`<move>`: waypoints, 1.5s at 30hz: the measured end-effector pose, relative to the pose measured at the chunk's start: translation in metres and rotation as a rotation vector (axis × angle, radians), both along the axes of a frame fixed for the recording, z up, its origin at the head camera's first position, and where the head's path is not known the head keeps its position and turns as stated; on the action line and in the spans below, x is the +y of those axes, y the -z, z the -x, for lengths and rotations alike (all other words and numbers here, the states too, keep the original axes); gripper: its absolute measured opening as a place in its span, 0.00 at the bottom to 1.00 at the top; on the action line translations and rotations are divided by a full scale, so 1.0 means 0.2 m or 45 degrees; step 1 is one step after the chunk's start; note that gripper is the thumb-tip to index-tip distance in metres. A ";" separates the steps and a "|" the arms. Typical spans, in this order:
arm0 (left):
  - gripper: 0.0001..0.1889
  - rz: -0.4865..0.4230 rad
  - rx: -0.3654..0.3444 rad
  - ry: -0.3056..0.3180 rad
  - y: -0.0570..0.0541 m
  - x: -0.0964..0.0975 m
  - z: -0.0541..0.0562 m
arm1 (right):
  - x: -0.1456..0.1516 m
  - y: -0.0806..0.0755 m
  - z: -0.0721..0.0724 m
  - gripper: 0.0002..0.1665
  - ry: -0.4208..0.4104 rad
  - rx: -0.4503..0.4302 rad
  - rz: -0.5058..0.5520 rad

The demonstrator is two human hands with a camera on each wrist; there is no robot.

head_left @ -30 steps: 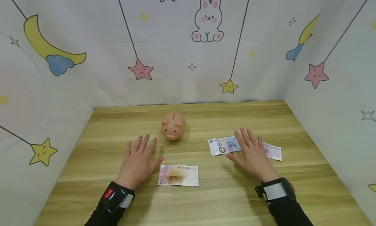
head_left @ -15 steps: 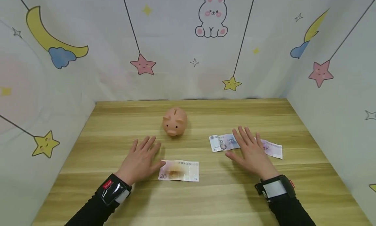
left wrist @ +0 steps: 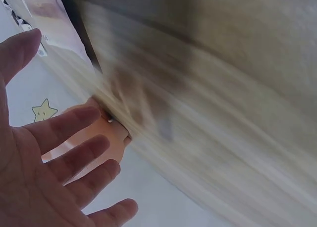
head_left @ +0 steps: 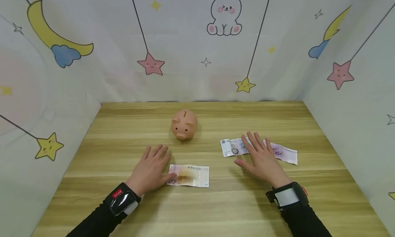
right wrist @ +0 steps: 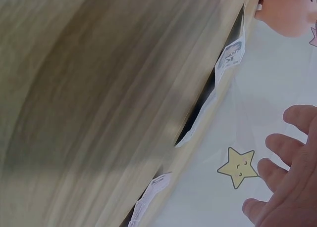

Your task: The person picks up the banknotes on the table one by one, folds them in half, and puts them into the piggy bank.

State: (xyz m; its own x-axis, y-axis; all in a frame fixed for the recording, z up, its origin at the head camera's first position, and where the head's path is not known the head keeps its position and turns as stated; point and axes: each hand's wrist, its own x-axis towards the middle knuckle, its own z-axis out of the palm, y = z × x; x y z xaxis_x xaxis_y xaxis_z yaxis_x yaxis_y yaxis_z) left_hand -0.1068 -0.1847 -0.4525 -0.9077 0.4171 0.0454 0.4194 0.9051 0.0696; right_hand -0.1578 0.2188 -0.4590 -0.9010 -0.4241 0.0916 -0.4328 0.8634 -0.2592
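Observation:
My left hand, fingers spread, hovers left of a 20 banknote. Seen from the head, its thumb overlaps the note's left edge; contact cannot be told. In the left wrist view the palm holds nothing. My right hand also has spread fingers and covers part of two more banknotes: a pale bluish one and a purplish one. The right wrist view shows these as a creased note and a separate note, both apart from the fingers. A pink piggy bank stands beyond, slot on top.
The wood-grain table meets a white cloth backdrop at the back and on both sides. Printed stars, a moon and a rabbit decorate it. Black wrist straps sit on both forearms.
The head view has tilted down slightly, so the scene shifts. My left hand has moved a little right, bringing its thumb over the 20 banknote's edge. My right hand has shifted slightly left over its notes.

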 end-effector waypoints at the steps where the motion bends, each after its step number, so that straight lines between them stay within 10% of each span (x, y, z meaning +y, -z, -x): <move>1: 0.41 -0.002 -0.007 -0.001 0.00 0.00 0.00 | 0.00 0.00 0.00 0.56 -0.002 0.001 -0.001; 29: 0.24 -0.338 0.021 -0.013 0.09 0.05 -0.01 | -0.03 0.04 -0.01 0.54 -0.047 0.009 0.055; 45: 0.13 -0.646 0.054 -0.178 0.07 0.07 0.03 | -0.08 0.02 0.00 0.51 -0.138 -0.031 0.165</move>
